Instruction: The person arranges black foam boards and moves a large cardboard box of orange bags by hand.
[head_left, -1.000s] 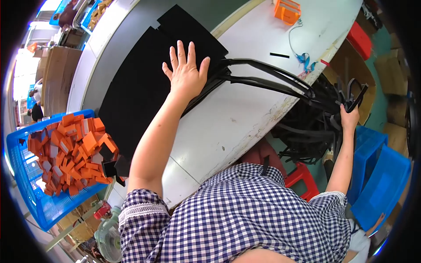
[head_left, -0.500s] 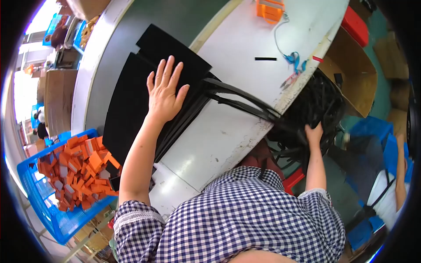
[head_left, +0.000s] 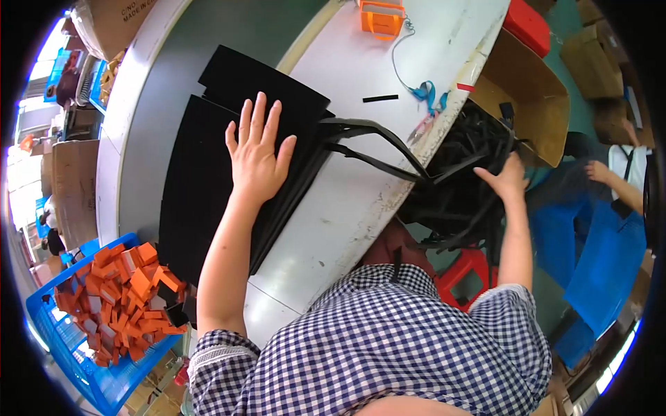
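My left hand (head_left: 258, 156) lies flat with spread fingers on a stack of black sheets (head_left: 201, 159) on the white table. Black straps (head_left: 374, 127) run from the stack's right side over the table edge. They lead into a large tangled heap of black straps (head_left: 454, 184) beside the table. At the right of this heap is my right hand (head_left: 508, 179), thumb and fingers apart, touching or just over the straps. Whether a strap lies under its fingers is hard to see.
A blue basket (head_left: 52, 326) of orange pieces (head_left: 125, 298) stands at left. On the table are blue-handled snippers (head_left: 427, 97) on a cord, an orange box (head_left: 381, 19) and a short black strip (head_left: 380, 98). A cardboard box (head_left: 534, 90) and a seated co-worker (head_left: 624, 173) are at right.
My right hand has moved up and right across the strap heap, and its fingers have spread. The left hand stays flat on the black stack. The view has shifted a little.
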`<act>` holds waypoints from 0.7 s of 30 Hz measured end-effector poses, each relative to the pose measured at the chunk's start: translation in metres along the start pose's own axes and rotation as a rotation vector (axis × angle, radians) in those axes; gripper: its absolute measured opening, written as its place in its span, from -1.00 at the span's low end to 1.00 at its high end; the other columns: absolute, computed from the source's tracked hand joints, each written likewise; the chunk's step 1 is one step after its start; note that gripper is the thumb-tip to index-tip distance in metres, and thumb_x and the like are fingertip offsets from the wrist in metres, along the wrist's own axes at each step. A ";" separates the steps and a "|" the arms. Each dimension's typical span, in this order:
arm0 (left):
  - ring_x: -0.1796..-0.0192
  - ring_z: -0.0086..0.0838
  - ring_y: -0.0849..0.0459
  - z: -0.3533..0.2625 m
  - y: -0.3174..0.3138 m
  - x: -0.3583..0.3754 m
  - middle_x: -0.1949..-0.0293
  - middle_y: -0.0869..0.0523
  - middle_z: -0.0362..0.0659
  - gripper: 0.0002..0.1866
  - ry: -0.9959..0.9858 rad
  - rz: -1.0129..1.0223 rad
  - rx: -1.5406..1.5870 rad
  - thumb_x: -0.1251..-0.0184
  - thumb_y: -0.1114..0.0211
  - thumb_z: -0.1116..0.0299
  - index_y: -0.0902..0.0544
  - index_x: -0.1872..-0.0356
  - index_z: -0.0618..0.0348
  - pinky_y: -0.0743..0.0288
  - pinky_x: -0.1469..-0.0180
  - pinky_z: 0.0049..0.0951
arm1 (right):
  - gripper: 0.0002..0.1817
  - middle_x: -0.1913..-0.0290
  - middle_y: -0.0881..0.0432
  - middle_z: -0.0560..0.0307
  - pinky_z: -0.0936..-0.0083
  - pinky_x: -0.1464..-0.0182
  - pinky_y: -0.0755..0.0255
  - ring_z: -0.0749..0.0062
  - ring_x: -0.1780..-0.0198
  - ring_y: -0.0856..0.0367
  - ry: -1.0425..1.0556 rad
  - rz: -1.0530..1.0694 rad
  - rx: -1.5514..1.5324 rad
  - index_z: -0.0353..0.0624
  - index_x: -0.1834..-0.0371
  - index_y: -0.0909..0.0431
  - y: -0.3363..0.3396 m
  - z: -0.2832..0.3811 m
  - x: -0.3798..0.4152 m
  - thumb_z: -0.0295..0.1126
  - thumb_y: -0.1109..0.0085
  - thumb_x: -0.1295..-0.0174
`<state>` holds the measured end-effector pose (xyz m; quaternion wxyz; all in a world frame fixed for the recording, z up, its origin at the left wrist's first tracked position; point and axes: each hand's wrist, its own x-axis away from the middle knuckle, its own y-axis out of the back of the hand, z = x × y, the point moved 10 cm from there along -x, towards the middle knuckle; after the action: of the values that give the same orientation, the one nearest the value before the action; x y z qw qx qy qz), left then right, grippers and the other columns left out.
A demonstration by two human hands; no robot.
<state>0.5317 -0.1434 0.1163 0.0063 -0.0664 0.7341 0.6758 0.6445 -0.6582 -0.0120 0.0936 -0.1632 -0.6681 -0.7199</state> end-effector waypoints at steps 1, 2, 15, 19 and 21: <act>-0.63 -0.18 0.01 0.000 -0.001 -0.001 -0.61 -0.09 -0.11 -0.38 0.000 0.004 -0.004 -0.53 0.00 0.02 -0.26 -0.53 -0.03 0.20 -0.55 -0.01 | 0.19 -0.38 -0.41 -0.20 -0.32 -0.29 -0.22 -0.10 -0.38 -0.39 0.068 -0.304 0.184 -0.29 -0.46 -0.18 0.042 0.020 0.020 0.30 -0.47 0.10; -0.64 -0.17 0.01 0.001 -0.002 0.000 -0.61 -0.08 -0.12 -0.38 0.003 0.011 -0.009 -0.55 0.03 0.00 -0.25 -0.54 -0.03 0.21 -0.55 0.00 | -0.02 -0.31 -0.48 -0.20 -0.12 -0.30 -0.29 -0.08 -0.32 -0.46 0.322 -0.590 0.126 -0.29 -0.40 -0.28 0.074 0.051 0.036 0.15 -0.43 -0.06; -0.62 -0.13 -0.04 0.003 0.000 0.000 -0.59 -0.13 -0.10 -0.41 0.025 -0.033 0.033 -0.52 -0.01 0.02 -0.32 -0.50 -0.05 0.17 -0.54 0.02 | -0.40 0.17 -0.69 -0.25 0.13 0.21 -0.55 -0.15 0.25 -0.67 0.584 0.009 -0.802 -0.35 0.21 -0.57 0.011 0.367 0.110 0.14 -0.17 -0.30; -0.61 -0.13 -0.05 0.002 -0.001 0.001 -0.59 -0.14 -0.11 -0.41 0.000 -0.077 0.044 -0.52 -0.01 0.02 -0.32 -0.50 -0.05 0.16 -0.54 0.03 | -0.53 0.56 -0.63 -0.14 0.15 0.30 -0.53 -0.13 0.43 -0.63 0.565 0.072 -0.961 -0.27 0.37 -0.61 -0.005 0.361 0.130 0.01 -0.15 -0.32; -0.62 -0.14 -0.04 0.004 -0.003 0.002 -0.59 -0.14 -0.11 -0.40 0.010 -0.079 0.032 -0.52 -0.01 0.02 -0.30 -0.51 -0.06 0.16 -0.54 0.04 | -0.44 0.45 -0.68 -0.20 0.19 0.26 -0.55 -0.13 0.36 -0.67 0.548 0.126 -1.033 -0.32 0.24 -0.59 -0.019 0.353 0.141 0.10 -0.20 -0.27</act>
<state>0.5296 -0.1397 0.1129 0.0303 -0.0987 0.7418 0.6627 0.5458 -0.2944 0.0400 0.2138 -0.0350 -0.1714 -0.9611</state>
